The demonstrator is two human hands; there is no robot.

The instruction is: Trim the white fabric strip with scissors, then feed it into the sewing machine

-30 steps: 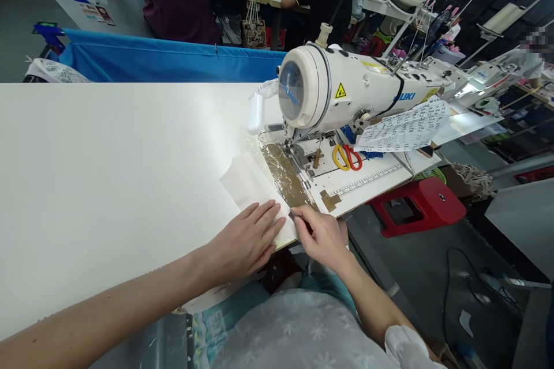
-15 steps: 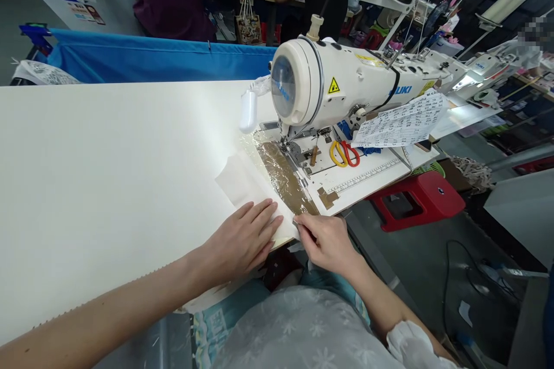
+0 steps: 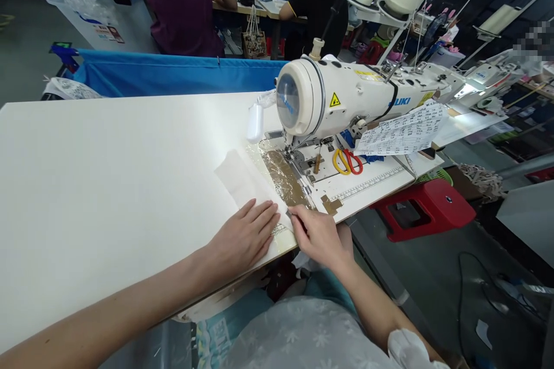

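Note:
A piece of white cloth (image 3: 246,177) lies on the white sewing table, left of the brown taped strip (image 3: 283,176) beside the sewing machine (image 3: 337,95). My left hand (image 3: 249,233) rests flat on the cloth's near part, fingers stretched out. At the cloth's near right corner, my right hand (image 3: 315,233) is closed in a pinch. A small grey metal tip shows between its thumb and forefinger; the rest is hidden, so its kind cannot be made out. Part of a printed ruler scale (image 3: 280,230) shows beside my left fingertips.
Scissors with yellow and red handles (image 3: 347,162) lie right of the needle area. A sheet with writing (image 3: 400,130) leans by the machine. Blue cloth (image 3: 173,74) hangs along the table's far edge. A red stool (image 3: 426,210) stands at the right. Two people sit beyond the table.
Both hands stay at the cloth. Its near corner has drawn back from the table's front edge, uncovering part of the ruler scale. The camera view has shifted slightly.

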